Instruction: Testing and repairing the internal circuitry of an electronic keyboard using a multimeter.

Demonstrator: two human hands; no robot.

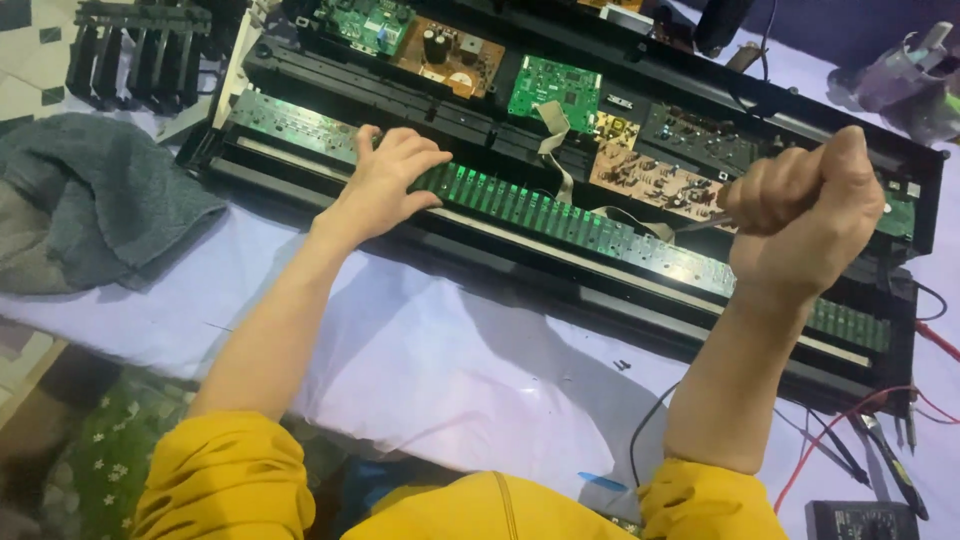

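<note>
An opened electronic keyboard (300, 65) lies across a white-covered table, its keys removed. A long green contact board (560, 215) runs along its front. My left hand (390, 180) rests flat on the left part of that board, fingers spread. My right hand (805, 215) is clenched in a fist around a screwdriver (700, 224), whose thin metal shaft points left and down at the board. Behind the strip sit green (555, 90) and brown circuit boards (445, 50) joined by grey ribbon cables (553, 130).
A grey towel (100, 200) lies at the left. A block of black keys (135, 50) stands at the back left. Red and black wires (850, 420), pliers (890, 455) and a dark meter (860, 520) sit at the front right. Two small screws (622, 365) lie on the cloth.
</note>
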